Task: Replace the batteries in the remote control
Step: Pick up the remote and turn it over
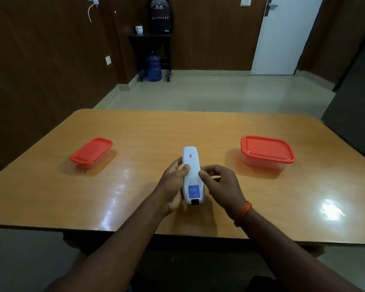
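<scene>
1. Small container [92, 153] w/ red lid stands on the table [135, 131], near its left edge, about halfway between the near and far edges. Lid is on.
2. Left hand [173, 184] holds the remote control [191, 175] from the left side; thumb lies on the upper surface, the other fingers go under it. Hand is clamped on the remote.
3. Remote control is white, back side up, over the middle of the table, closer to the near edge. Its long axis points to the far edge. A blue sticker [193, 191] is on the end near the person, a small code label [190, 155] on the far end. Battery cover looks to be in place.
4. Right hand [219, 186] touches the remote's right side w/ thumb and fingertips, fingers curled together on it. An orange band [243, 213] is on the wrist.
5. Bigger container [267, 152], also w/ red lid on, stands near the right edge of the table, well apart from the hands.
</scene>
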